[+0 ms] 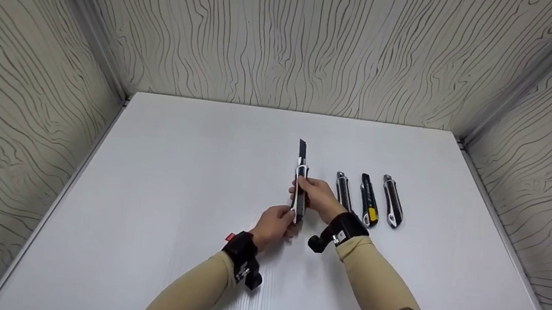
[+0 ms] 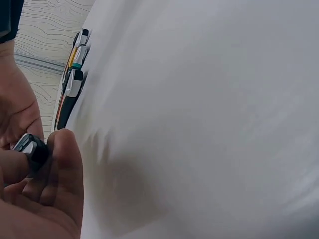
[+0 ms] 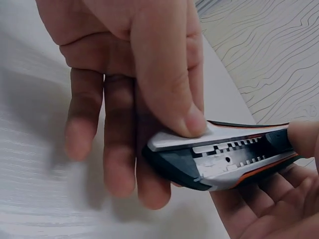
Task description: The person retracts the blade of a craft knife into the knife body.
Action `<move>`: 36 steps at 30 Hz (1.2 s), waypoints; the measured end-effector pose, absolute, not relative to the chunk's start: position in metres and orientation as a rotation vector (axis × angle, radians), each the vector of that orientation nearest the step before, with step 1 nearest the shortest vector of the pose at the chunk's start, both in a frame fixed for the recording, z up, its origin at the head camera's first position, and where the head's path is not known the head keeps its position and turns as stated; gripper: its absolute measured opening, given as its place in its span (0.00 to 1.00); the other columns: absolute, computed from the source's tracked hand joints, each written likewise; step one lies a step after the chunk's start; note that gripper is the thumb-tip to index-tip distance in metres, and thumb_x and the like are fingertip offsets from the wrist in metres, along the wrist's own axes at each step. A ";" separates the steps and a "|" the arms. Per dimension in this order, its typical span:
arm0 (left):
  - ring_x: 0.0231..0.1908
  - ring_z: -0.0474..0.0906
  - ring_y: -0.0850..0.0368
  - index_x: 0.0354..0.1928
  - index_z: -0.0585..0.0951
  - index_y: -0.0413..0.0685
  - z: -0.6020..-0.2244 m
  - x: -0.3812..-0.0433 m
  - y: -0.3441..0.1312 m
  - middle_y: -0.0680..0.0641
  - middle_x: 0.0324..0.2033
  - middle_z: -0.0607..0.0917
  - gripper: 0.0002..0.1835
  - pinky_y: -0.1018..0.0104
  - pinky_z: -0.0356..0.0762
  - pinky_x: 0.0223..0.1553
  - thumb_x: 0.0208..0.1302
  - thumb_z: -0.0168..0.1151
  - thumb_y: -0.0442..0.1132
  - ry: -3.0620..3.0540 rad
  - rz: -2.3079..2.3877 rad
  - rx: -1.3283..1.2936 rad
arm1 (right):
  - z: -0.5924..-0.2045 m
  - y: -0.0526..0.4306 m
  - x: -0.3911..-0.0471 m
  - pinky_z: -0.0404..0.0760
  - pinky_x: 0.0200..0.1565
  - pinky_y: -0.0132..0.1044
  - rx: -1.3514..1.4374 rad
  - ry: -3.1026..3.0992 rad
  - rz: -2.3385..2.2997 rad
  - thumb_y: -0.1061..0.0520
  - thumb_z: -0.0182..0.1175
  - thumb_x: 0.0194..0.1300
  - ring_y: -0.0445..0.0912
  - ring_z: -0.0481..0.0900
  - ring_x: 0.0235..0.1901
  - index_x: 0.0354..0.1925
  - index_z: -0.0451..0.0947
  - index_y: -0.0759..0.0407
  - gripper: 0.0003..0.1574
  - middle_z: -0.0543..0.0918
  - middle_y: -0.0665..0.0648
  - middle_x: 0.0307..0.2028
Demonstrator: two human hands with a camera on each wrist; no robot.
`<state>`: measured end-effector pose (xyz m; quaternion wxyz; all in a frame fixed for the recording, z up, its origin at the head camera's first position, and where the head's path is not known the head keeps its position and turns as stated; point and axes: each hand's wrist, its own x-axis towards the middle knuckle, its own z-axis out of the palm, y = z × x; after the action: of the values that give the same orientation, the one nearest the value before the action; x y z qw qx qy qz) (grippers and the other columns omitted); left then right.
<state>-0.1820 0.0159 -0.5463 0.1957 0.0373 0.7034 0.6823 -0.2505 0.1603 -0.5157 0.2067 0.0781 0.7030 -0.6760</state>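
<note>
A utility knife point(image 1: 300, 204) with a silver-and-black handle is held above the table, its dark blade point(image 1: 302, 150) extended away from the person. My left hand point(image 1: 274, 225) pinches the butt end between thumb and fingers. Further up the handle my right hand point(image 1: 320, 195) grips it, thumb on top. In the right wrist view that right thumb point(image 3: 305, 139) lies on the dark slider point(image 3: 279, 142) in the toothed slot, and the left thumb point(image 3: 172, 89) presses the pale rear part of the handle. The left wrist view shows only the knife's butt point(image 2: 34, 149) among the fingers.
Three more cutters lie side by side to the right: a silver-and-black one point(image 1: 344, 190), a dark one with a yellow part point(image 1: 369, 200) and another silver-and-black one point(image 1: 393, 201). They rest on a white table point(image 1: 180, 166) with wood-patterned panels point(image 1: 276, 40) around it.
</note>
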 end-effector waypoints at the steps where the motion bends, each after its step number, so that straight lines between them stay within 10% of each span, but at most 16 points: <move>1: 0.27 0.75 0.56 0.43 0.76 0.29 -0.546 -0.182 0.016 0.43 0.29 0.80 0.15 0.65 0.76 0.29 0.75 0.44 0.35 1.970 1.910 0.104 | -0.515 0.160 -0.250 0.81 0.41 0.35 0.221 1.973 -1.885 0.49 0.49 0.75 0.43 0.84 0.35 0.53 0.74 0.70 0.24 0.85 0.54 0.37; 36: 0.23 0.75 0.56 0.39 0.78 0.29 -0.544 -0.186 0.011 0.40 0.27 0.82 0.16 0.63 0.79 0.27 0.75 0.45 0.36 2.031 1.854 0.097 | -0.517 0.149 -0.248 0.80 0.44 0.33 0.223 2.060 -1.910 0.56 0.51 0.74 0.41 0.83 0.38 0.54 0.74 0.71 0.19 0.85 0.57 0.40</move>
<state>-0.1859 0.0111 -0.5440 0.1939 0.0347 0.7241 0.6610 -0.2477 0.1489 -0.5168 0.1611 0.0782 0.7216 -0.6688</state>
